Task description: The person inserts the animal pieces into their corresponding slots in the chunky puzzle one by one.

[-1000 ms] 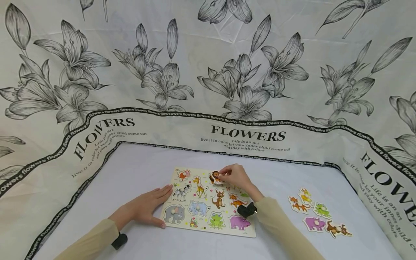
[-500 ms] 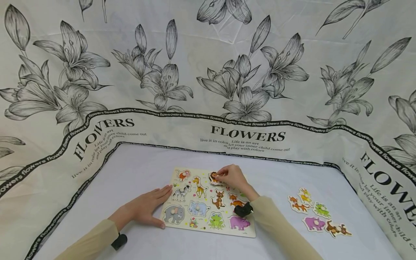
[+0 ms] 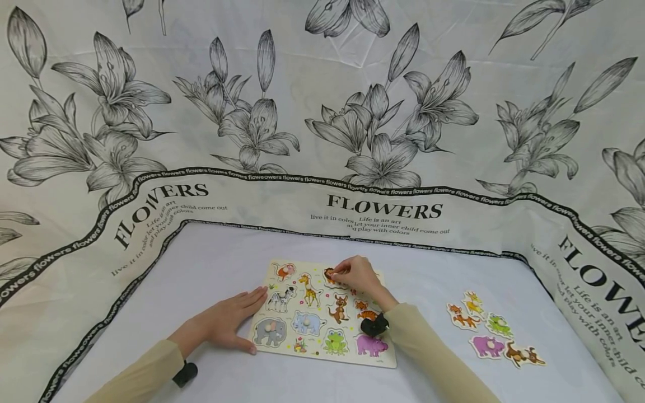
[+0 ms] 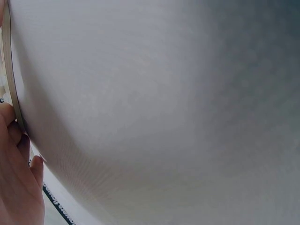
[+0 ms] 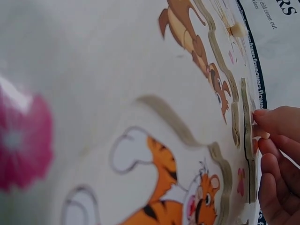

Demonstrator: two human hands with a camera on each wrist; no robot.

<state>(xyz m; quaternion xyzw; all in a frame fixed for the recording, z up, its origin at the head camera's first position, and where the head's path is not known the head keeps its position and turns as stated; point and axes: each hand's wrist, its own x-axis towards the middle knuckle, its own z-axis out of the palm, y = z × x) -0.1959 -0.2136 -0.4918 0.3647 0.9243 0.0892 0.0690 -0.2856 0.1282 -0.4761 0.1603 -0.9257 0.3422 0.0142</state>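
Observation:
A wooden animal puzzle board [image 3: 282, 354] lies on the white table. My right hand [image 3: 355, 273] pinches a lion piece [image 3: 330, 275] at the board's top row, low over its slot. In the right wrist view the fingertips [image 5: 274, 123] hold the thin lion piece [image 5: 245, 117] edge-on beside the board [image 5: 93, 84], near the kangaroo and tiger pictures. My left hand [image 3: 229, 322] lies flat with straight fingers on the table, its fingertips against the board's left edge. The left wrist view shows the fingers [image 4: 18, 168] by the board's edge [image 4: 9, 70].
Several loose animal pieces [image 3: 491, 330] lie on the table to the right of the board, among them a purple hippo [image 3: 487, 346] and a green frog [image 3: 499, 325]. A flower-printed cloth [image 3: 322, 112] rises behind and around the table.
My right hand has brought the lion piece slightly left and down toward the board's top row. The left hand has not moved.

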